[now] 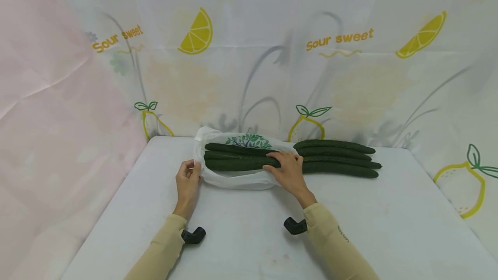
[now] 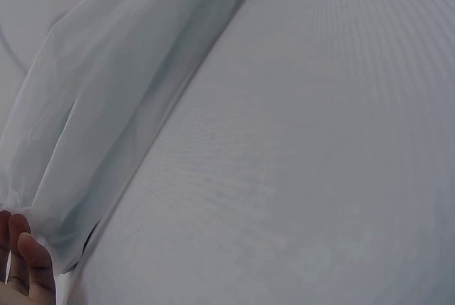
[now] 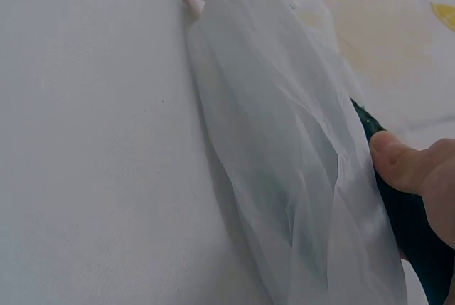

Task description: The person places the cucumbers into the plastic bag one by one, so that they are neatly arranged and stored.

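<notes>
A white plastic bag with a green tree print lies at the table's back, its opening facing up. Dark green cucumbers lie lengthwise within it. My left hand pinches the bag's left end; in the left wrist view, fingertips meet the bunched plastic. At the bag's right end, my right hand grips a cucumber, fingers over its top and thumb on the near side. The right wrist view shows that thumb against a cucumber beside the bag. My palm hides part of the cucumbers.
Several more cucumbers lie side by side to the right of the bag, their left ends close to my right hand. A white table extends toward me. Behind it hangs a printed curtain with lemon drawings.
</notes>
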A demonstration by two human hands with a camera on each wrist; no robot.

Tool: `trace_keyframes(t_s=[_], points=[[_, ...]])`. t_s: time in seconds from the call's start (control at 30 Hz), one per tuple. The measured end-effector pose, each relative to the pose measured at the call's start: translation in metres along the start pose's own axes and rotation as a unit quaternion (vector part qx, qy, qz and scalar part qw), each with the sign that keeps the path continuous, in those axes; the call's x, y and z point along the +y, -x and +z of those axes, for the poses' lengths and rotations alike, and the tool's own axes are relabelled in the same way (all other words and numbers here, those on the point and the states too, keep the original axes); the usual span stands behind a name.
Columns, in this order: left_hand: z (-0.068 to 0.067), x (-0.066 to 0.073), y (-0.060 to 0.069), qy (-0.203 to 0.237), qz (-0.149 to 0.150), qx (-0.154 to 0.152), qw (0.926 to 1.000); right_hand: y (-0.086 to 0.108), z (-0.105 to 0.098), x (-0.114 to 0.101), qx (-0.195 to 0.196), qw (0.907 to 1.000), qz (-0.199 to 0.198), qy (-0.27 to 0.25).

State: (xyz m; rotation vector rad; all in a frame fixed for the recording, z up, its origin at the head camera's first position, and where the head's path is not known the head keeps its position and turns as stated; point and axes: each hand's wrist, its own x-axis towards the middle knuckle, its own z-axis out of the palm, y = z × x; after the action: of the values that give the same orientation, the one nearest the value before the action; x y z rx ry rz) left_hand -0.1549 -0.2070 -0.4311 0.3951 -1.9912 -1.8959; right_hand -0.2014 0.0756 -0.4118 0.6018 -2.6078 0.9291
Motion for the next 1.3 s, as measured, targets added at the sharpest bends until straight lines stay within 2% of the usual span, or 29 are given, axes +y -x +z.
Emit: trace_keyframes(t_s=[0.57, 0.93, 1.3], points=[[0.000, -0.003, -0.001, 0.003, 0.005, 0.002, 1.0000, -0.001, -0.001, 0.000, -0.020, 0.9996, -0.021, 0.003], [0.000, -0.003, -0.001, 0.000, 0.009, 0.003, 1.0000, -0.003, -0.004, 0.005, -0.081, 0.9957, -0.040, 0.017], [0.000, -0.003, -0.002, 0.000, 0.008, 0.004, 1.0000, -0.004, -0.006, 0.010, -0.118, 0.9917, -0.050, 0.017]])
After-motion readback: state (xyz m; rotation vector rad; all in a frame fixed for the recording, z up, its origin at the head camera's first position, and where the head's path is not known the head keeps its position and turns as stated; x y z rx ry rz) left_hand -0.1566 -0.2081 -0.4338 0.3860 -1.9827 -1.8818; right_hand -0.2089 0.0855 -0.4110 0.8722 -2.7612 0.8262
